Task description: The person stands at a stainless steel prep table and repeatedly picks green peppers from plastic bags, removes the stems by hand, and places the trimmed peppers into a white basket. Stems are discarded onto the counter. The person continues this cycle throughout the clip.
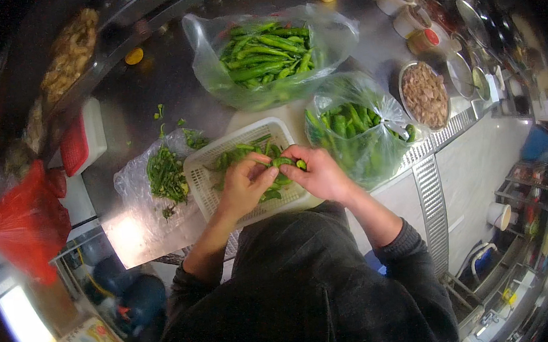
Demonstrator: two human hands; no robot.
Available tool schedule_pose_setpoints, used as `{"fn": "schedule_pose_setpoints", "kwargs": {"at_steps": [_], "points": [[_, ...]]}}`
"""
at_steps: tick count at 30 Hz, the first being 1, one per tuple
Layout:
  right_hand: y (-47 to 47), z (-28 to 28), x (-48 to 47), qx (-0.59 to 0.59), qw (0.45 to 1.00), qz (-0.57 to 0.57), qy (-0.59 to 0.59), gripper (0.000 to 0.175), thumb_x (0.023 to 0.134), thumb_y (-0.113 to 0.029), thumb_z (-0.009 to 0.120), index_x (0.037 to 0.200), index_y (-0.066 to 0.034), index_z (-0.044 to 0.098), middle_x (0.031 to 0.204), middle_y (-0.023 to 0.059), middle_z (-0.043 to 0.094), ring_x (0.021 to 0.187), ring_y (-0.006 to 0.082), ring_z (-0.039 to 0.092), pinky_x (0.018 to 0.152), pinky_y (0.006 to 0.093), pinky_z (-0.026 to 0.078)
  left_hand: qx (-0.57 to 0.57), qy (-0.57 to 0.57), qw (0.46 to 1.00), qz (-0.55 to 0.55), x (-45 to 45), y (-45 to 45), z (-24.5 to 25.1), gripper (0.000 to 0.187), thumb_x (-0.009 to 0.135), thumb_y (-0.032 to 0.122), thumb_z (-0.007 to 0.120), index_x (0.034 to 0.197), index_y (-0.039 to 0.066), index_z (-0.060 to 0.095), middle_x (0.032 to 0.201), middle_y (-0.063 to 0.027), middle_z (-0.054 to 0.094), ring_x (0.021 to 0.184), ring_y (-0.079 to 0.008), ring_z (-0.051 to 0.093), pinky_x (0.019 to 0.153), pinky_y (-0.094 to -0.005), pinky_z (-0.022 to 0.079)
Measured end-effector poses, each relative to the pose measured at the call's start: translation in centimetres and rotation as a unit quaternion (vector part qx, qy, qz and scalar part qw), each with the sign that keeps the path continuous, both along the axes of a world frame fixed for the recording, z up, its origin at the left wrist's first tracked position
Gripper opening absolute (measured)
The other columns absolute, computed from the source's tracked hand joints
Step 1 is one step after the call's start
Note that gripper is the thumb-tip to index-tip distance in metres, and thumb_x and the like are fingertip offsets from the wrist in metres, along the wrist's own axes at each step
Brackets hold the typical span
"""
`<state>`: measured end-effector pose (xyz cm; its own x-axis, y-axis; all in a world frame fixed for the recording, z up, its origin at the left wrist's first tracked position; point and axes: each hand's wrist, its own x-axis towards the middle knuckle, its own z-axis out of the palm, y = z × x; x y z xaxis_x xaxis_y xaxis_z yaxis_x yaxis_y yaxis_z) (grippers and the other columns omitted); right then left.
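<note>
Both my left hand point(247, 182) and my right hand point(317, 171) grip one green pepper point(283, 162) between fingers and thumbs. They are above a white plastic basket point(197, 192) that holds more green peppers point(270, 195). Left of the basket, a heap of green stems and trimmings point(165, 173) lies on a clear plastic sheet point(132, 173). Long green peppers point(268, 54) fill an open clear plastic bag point(207, 74) beyond the basket. A second clear bag point(366, 163), right of my right hand, contains thicker green peppers point(350, 118).
At the right stand a bowl of chopped meat point(424, 94), a jar with a red lid point(424, 40) and several tubs. A red basket point(74, 144) and a red plastic bag point(29, 221) are at the left. A yellow lid point(134, 56) lies on the metal table point(116, 101).
</note>
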<state>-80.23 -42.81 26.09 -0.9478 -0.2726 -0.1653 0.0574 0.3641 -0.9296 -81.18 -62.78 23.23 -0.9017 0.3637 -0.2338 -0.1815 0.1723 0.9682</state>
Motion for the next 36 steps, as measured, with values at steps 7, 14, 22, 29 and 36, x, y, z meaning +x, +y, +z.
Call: {"fn": "schedule_pose_setpoints", "kwargs": {"at_steps": [7, 14, 22, 29, 36], "points": [[-0.8, 1.0, -0.3, 0.06, 0.987, 0.101, 0.108, 0.018, 0.085, -0.014, 0.063, 0.098, -0.0016, 0.06, 0.08, 0.0179, 0.062, 0.071, 0.0365, 0.06, 0.064, 0.0375, 0.048, -0.01, 0.01, 0.999, -0.048, 0.9, -1.1, -0.5, 0.021, 0.09, 0.018, 0.062, 0.097, -0.001, 0.058, 0.076, -0.0044, 0.061, 0.067, -0.0066, 0.054, 0.059, -0.0242, 0.044], [-1.2, -0.1, -1.2, -0.081, 0.985, 0.151, -0.033, 0.018, 0.091, -0.021, 0.061, 0.098, -0.0044, 0.059, 0.068, 0.0043, 0.055, 0.06, 0.017, 0.053, 0.054, 0.0294, 0.042, -0.015, -0.002, 1.0, -0.023, 1.5, -1.6, 0.1, 0.019, 0.091, 0.018, 0.059, 0.086, -0.001, 0.06, 0.066, -0.0041, 0.054, 0.06, -0.0105, 0.052, 0.054, -0.0266, 0.04], [-1.9, -1.9, -2.3, -0.233, 0.904, 0.175, -0.314, 0.019, 0.093, -0.026, 0.06, 0.098, -0.0068, 0.059, 0.079, -0.0044, 0.051, 0.062, 0.003, 0.043, 0.052, 0.0197, 0.037, 0.178, -0.206, 0.962, -0.023, 1.4, -3.2, -0.1, 0.022, 0.094, 0.02, 0.056, 0.081, 0.002, 0.057, 0.059, 0.0027, 0.048, 0.051, -0.0043, 0.043, 0.047, -0.0231, 0.033], [-3.5, -1.9, -2.4, 0.149, 0.938, 0.295, -0.103, 0.026, 0.084, -0.026, 0.059, 0.102, -0.0076, 0.063, 0.097, 0.0187, 0.065, 0.094, 0.0393, 0.059, 0.083, 0.0431, 0.047, -0.147, 0.126, 0.975, -0.114, 2.3, -3.6, -1.3, 0.025, 0.09, 0.021, 0.058, 0.079, -0.001, 0.059, 0.064, -0.0111, 0.055, 0.06, -0.0179, 0.054, 0.057, -0.035, 0.043], [-5.0, -3.9, -2.5, 0.078, 0.953, 0.268, -0.118, 0.027, 0.083, -0.03, 0.06, 0.098, -0.0079, 0.067, 0.096, 0.0192, 0.066, 0.092, 0.0392, 0.061, 0.083, 0.0454, 0.048, -0.118, 0.001, 0.99, -0.082, 2.6, -6.6, -1.6, 0.02, 0.091, 0.019, 0.057, 0.084, 0.001, 0.06, 0.065, -0.0041, 0.055, 0.058, -0.0118, 0.05, 0.052, -0.0284, 0.039]]}}
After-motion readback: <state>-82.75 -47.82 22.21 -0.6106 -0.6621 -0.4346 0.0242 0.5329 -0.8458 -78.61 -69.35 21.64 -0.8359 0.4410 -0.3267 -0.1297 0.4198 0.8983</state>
